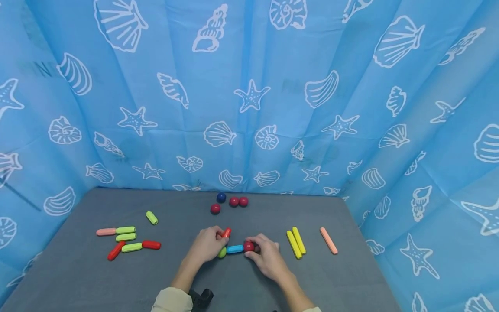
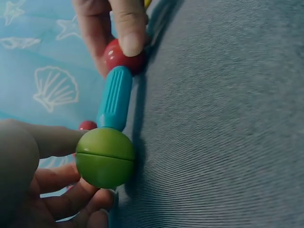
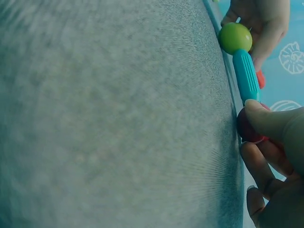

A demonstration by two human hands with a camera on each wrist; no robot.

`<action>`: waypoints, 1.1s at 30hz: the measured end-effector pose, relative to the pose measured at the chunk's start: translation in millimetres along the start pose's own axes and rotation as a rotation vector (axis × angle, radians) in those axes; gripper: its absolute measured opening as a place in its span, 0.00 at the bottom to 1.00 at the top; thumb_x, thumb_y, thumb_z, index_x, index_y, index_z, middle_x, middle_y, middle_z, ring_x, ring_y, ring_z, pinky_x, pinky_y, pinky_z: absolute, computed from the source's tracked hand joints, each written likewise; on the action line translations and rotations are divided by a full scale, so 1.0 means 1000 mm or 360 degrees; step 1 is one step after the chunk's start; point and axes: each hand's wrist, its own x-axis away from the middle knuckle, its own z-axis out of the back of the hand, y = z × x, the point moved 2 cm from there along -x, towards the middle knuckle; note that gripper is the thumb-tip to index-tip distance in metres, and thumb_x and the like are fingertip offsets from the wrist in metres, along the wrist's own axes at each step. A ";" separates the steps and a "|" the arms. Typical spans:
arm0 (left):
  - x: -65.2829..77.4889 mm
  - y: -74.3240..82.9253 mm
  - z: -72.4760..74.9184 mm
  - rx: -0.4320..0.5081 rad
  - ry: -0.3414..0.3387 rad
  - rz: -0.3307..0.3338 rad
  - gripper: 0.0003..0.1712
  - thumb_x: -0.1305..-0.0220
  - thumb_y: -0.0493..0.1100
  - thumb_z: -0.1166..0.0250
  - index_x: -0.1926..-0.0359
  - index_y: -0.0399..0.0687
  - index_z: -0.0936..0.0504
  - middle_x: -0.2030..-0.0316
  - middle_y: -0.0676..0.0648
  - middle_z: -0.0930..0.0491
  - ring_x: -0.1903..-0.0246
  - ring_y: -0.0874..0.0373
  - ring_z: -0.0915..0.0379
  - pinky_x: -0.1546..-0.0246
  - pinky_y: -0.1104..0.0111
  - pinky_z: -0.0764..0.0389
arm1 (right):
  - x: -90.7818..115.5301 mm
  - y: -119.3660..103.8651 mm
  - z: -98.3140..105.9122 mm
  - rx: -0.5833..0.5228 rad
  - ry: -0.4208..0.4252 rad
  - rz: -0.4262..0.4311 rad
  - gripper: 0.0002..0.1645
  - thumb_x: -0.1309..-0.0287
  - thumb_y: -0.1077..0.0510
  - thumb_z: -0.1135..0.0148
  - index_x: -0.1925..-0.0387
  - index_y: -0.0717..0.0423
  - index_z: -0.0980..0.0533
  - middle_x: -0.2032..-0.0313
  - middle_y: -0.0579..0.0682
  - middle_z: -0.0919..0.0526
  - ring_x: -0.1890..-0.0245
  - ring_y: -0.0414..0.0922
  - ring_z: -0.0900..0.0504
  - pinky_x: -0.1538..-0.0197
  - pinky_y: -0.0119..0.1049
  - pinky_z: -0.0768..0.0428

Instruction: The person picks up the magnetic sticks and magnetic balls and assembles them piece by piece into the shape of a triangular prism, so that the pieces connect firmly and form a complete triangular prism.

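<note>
A light-blue grooved rod (image 1: pixel 235 249) lies between a green ball (image 2: pixel 105 157) and a red ball (image 1: pixel 248 246), joined end to end with both. My right hand (image 1: pixel 267 255) grips the red ball between thumb and fingers, as the right wrist view also shows. Beside the green ball, my left hand (image 1: pixel 206 245) pinches a short red rod (image 1: pixel 226 232), which points away toward the back. The fingers partly cover that rod, and whether its near end touches the green ball cannot be told.
On the left lie several rods in pink, lime green and red, some joined, with a lone lime rod (image 1: pixel 152 218) behind them. A blue ball (image 1: pixel 221 197) and several red balls sit at the back edge. Two yellow rods (image 1: pixel 294 244) and a pink rod (image 1: pixel 329 241) are at right.
</note>
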 end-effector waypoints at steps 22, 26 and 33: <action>0.027 -0.028 0.012 0.0121 0.0057 0.0002 0.23 0.45 0.50 0.21 0.50 0.47 0.14 0.61 0.53 0.16 0.66 0.62 0.24 0.65 0.65 0.20 | -0.014 -0.011 -0.002 0.0025 -0.0082 0.0063 0.26 0.40 0.43 0.28 0.43 0.47 0.19 0.57 0.42 0.19 0.61 0.37 0.24 0.56 0.40 0.40; 0.032 -0.029 0.011 0.0111 0.0206 0.0052 0.21 0.49 0.48 0.19 0.53 0.49 0.12 0.64 0.54 0.15 0.68 0.63 0.26 0.67 0.68 0.22 | -0.039 -0.012 0.005 -0.0003 -0.0065 0.0038 0.31 0.35 0.40 0.33 0.38 0.52 0.23 0.51 0.48 0.19 0.58 0.40 0.22 0.51 0.43 0.27; 0.037 -0.032 0.008 0.0141 0.0270 0.0062 0.20 0.49 0.47 0.19 0.54 0.50 0.11 0.64 0.53 0.14 0.68 0.63 0.25 0.67 0.68 0.20 | -0.100 -0.004 0.004 0.0024 0.0145 -0.0051 0.37 0.33 0.51 0.34 0.28 0.57 0.34 0.38 0.60 0.28 0.50 0.49 0.20 0.46 0.47 0.19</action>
